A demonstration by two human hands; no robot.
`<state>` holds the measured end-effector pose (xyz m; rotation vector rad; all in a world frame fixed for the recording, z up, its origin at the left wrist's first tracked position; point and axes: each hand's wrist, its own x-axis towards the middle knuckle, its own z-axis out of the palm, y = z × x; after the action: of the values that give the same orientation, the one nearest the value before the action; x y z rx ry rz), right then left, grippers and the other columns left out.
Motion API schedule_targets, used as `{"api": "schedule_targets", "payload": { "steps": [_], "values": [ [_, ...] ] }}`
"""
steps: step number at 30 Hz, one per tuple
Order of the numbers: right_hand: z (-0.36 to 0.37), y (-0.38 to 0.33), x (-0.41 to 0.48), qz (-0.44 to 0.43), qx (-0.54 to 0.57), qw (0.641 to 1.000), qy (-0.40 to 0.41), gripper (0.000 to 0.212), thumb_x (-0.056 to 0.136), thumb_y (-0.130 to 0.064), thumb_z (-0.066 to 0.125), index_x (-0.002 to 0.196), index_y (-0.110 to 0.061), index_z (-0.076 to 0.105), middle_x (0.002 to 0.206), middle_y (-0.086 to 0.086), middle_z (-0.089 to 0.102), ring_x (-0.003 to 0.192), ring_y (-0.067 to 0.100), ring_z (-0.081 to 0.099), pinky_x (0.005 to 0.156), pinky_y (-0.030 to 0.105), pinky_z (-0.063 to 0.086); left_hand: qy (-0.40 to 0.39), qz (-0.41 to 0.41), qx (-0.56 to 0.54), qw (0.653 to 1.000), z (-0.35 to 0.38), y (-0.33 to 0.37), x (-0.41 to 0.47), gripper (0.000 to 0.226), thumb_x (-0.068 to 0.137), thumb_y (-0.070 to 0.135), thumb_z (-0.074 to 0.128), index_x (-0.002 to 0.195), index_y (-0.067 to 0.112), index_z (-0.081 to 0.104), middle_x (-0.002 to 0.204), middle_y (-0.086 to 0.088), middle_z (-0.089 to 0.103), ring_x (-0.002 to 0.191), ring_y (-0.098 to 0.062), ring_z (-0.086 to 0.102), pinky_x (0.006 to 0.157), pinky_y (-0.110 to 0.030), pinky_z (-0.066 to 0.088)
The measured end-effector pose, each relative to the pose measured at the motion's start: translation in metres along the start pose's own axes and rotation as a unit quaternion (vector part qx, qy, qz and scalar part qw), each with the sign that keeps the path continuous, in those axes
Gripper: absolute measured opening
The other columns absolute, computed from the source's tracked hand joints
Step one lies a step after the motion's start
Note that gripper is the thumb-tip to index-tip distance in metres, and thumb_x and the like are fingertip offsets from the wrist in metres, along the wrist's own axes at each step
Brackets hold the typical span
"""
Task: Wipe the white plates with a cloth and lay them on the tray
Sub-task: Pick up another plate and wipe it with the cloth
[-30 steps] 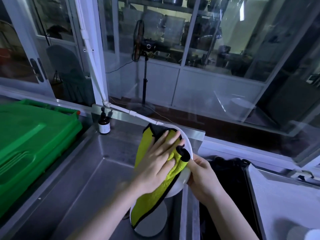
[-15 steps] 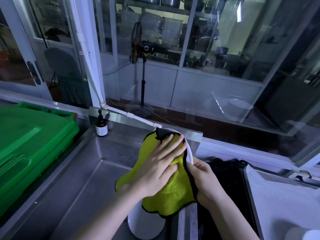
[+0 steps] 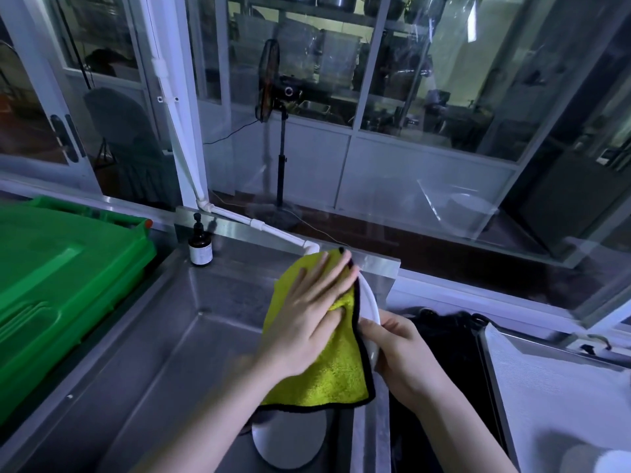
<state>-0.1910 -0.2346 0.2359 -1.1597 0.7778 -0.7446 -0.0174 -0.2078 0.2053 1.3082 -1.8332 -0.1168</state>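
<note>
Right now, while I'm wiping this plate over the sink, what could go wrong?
1. The right hand holds the white plate only at its rim, tilted on edge, while the left hand presses the yellow cloth against it; a hard push might twist it loose.
2. If it slips, it would likely land on the other plate lying in the steel sink below, and both could chip.

left hand (image 3: 307, 322) flat on yellow cloth (image 3: 329, 380) | right hand (image 3: 401, 353) grips white plate (image 3: 370, 302)
</note>
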Motion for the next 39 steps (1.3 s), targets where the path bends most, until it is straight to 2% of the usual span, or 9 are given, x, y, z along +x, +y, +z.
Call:
{"api": "schedule_targets", "payload": {
  "steps": [3, 6, 11, 16, 22, 25, 27, 32, 39],
  "values": [
    [0.004, -0.002, 0.001, -0.004, 0.005, 1.0, -0.002, 0.024, 0.084, -0.023, 0.075, 0.092, 0.0, 0.076, 0.091, 0.026, 0.071, 0.081, 0.033, 0.066, 0.071, 0.038, 0.052, -0.015, 0.008, -0.01, 1.0, -0.005, -0.008, 0.005, 0.057, 0.101, 0.017, 0.039, 0.155, 0.026, 0.025, 0.165, 0.013, 0.012, 0.153, -0.015, 0.004, 0.124, -0.045, 0.007],
    [-0.003, -0.006, 0.001, -0.005, 0.026, 1.0, -0.014, 0.03, 0.085, -0.021, 0.074, 0.103, 0.003, 0.074, 0.104, 0.029, 0.072, 0.09, 0.035, 0.071, 0.076, 0.038, 0.058, 0.037, -0.028, -0.04, 0.998, -0.007, -0.022, 0.005, 0.059, 0.097, 0.003, 0.044, 0.153, 0.018, 0.029, 0.163, 0.003, 0.02, 0.152, -0.018, 0.012, 0.122, -0.05, 0.017],
    [-0.015, -0.015, 0.003, -0.011, 0.107, 0.994, 0.006, 0.032, 0.084, -0.02, 0.066, 0.105, 0.003, 0.074, 0.111, 0.028, 0.071, 0.095, 0.034, 0.072, 0.077, 0.038, 0.06, 0.096, -0.158, -0.162, 0.969, -0.004, -0.039, -0.014, 0.058, 0.098, 0.013, 0.036, 0.152, 0.028, 0.021, 0.163, 0.013, 0.013, 0.152, -0.007, 0.006, 0.125, -0.041, 0.01],
    [-0.01, -0.023, 0.016, -0.028, 0.175, 0.982, 0.059, 0.042, 0.089, -0.027, 0.06, 0.122, -0.001, 0.067, 0.121, 0.018, 0.07, 0.11, 0.028, 0.069, 0.087, 0.038, 0.058, 0.175, -0.175, -0.161, 0.956, 0.017, -0.019, -0.035, 0.056, 0.1, 0.014, 0.034, 0.153, 0.023, 0.021, 0.164, 0.014, 0.01, 0.153, -0.012, 0.002, 0.124, -0.044, 0.009],
    [0.022, -0.013, 0.029, 0.018, 0.273, 0.957, 0.096, 0.053, 0.09, -0.027, 0.059, 0.133, 0.005, 0.056, 0.127, 0.027, 0.064, 0.119, 0.038, 0.063, 0.104, 0.047, 0.048, 0.094, -0.069, 0.042, 0.992, 0.041, 0.022, -0.033, 0.054, 0.105, 0.031, 0.027, 0.158, 0.02, 0.017, 0.165, 0.006, 0.013, 0.153, -0.023, 0.006, 0.122, -0.042, 0.011],
    [0.018, -0.016, 0.029, 0.015, 0.27, 0.956, 0.117, 0.049, 0.092, -0.025, 0.057, 0.131, 0.005, 0.057, 0.123, 0.024, 0.067, 0.113, 0.033, 0.067, 0.094, 0.041, 0.055, 0.066, -0.056, 0.015, 0.996, 0.031, 0.014, -0.032, 0.054, 0.103, 0.025, 0.033, 0.155, 0.014, 0.023, 0.165, 0.004, 0.014, 0.153, -0.02, 0.01, 0.123, -0.032, 0.013],
    [0.01, -0.021, 0.03, -0.005, 0.272, 0.953, 0.136, 0.041, 0.094, -0.024, 0.057, 0.126, 0.001, 0.06, 0.118, 0.017, 0.072, 0.106, 0.026, 0.071, 0.083, 0.036, 0.059, 0.077, -0.094, -0.035, 0.992, 0.023, 0.006, -0.033, 0.053, 0.102, 0.017, 0.037, 0.153, 0.014, 0.024, 0.164, 0.003, 0.014, 0.153, -0.018, 0.01, 0.124, -0.036, 0.014],
    [0.008, -0.025, 0.03, -0.032, 0.275, 0.948, 0.157, 0.032, 0.096, -0.023, 0.057, 0.12, -0.004, 0.063, 0.116, 0.014, 0.073, 0.101, 0.023, 0.073, 0.08, 0.034, 0.061, 0.091, -0.113, -0.055, 0.988, 0.024, 0.008, -0.035, 0.056, 0.1, 0.016, 0.036, 0.154, 0.018, 0.02, 0.164, 0.012, 0.01, 0.153, -0.015, 0.007, 0.123, -0.033, 0.011],
    [0.021, -0.002, 0.027, 0.018, 0.281, 0.943, 0.174, 0.045, 0.091, -0.021, 0.06, 0.128, 0.006, 0.06, 0.122, 0.026, 0.067, 0.113, 0.036, 0.067, 0.103, 0.047, 0.048, -0.005, -0.002, 0.077, 0.997, 0.031, 0.018, -0.024, 0.056, 0.103, 0.027, 0.035, 0.157, 0.019, 0.022, 0.165, 0.008, 0.011, 0.152, -0.016, 0.011, 0.122, -0.041, 0.017]
  ]
}}
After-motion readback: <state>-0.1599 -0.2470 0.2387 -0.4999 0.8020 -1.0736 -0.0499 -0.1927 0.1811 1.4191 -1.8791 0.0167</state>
